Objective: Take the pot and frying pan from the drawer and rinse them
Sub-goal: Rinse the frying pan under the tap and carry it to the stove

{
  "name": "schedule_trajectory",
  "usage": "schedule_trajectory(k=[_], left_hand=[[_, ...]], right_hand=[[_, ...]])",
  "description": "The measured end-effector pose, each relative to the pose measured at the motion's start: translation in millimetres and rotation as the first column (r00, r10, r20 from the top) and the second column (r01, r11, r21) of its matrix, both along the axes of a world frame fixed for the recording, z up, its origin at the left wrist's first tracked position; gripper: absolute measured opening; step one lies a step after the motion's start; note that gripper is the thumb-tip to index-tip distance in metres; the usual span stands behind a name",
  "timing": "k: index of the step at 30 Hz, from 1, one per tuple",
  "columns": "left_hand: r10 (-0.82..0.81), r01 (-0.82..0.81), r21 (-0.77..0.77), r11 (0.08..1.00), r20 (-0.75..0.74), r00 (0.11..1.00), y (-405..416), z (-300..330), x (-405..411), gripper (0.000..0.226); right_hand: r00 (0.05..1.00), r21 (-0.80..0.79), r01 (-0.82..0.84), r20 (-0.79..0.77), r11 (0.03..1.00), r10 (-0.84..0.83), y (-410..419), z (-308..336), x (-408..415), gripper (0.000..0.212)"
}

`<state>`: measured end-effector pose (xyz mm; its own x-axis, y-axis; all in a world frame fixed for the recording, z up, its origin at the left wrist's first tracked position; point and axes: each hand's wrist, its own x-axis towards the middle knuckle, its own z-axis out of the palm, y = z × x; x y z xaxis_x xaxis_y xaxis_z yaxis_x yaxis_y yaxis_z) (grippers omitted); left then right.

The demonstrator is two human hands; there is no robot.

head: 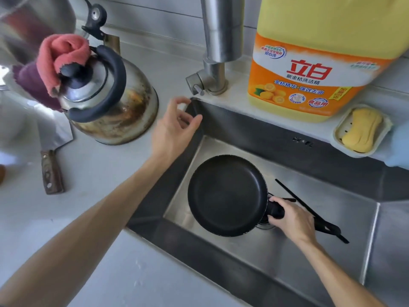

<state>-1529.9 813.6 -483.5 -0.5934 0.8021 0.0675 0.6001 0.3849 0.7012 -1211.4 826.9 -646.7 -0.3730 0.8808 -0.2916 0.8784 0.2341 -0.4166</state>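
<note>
My right hand (292, 216) has its fingers curled tight round the handle of the black frying pan (225, 194), which sits down in the steel sink (276, 138). Further out, my left hand (174, 127) hovers at the sink's far left corner, fingers loosely spread, holding nothing. At the back, the big yellow detergent jug (314, 63) reads 立白.

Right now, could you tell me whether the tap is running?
Off, apparently: no water falls from the steel tap into the black frying pan below.
</note>
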Motion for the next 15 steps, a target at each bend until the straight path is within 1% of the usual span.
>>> schedule_trajectory(k=[1,2,4,7,10,13,15], left_hand=[[0.051,-0.052,0.074,0.996,0.015,0.999,12.6,13.3,-0.9,0.040],[0.076,-0.078,0.110,0.991,0.017,0.997,24.2,22.4,-2.2,0.041],[0.072,-0.069,0.086,0.994,-0.027,0.997,42.2,29.6,-3.1,0.035],[0.052,-0.050,0.016,0.999,-0.150,0.987,51.7,25.7,-4.4,0.021],[0.070,-0.061,0.051,0.997,-0.202,0.977,48.3,21.9,-10.1,0.019],[0.102,-0.095,0.048,0.994,-0.175,0.979,38.3,15.6,-17.2,0.018],[0.044,-0.038,0.047,0.998,-0.138,0.989,31.3,9.6,-17.5,0.021]], right_hand=[[1.000,-0.004,0.003,0.001,1.000,-0.003,0.0,0.2,-0.5,0.046],[1.000,-0.003,0.004,0.003,1.000,-0.004,0.0,0.4,-0.9,0.046],[1.000,-0.003,0.000,0.008,1.000,0.000,-0.9,1.0,-1.4,0.045],[1.000,-0.002,-0.005,0.005,1.000,0.005,-2.2,1.7,-1.5,0.044],[1.000,-0.020,-0.004,0.002,1.000,0.004,-3.1,2.1,-1.3,0.043],[1.000,-0.025,0.000,-0.016,1.000,0.000,-2.7,1.0,0.1,0.043],[1.000,-0.034,0.005,-0.024,0.999,-0.006,-2.9,1.6,-0.2,0.043]])
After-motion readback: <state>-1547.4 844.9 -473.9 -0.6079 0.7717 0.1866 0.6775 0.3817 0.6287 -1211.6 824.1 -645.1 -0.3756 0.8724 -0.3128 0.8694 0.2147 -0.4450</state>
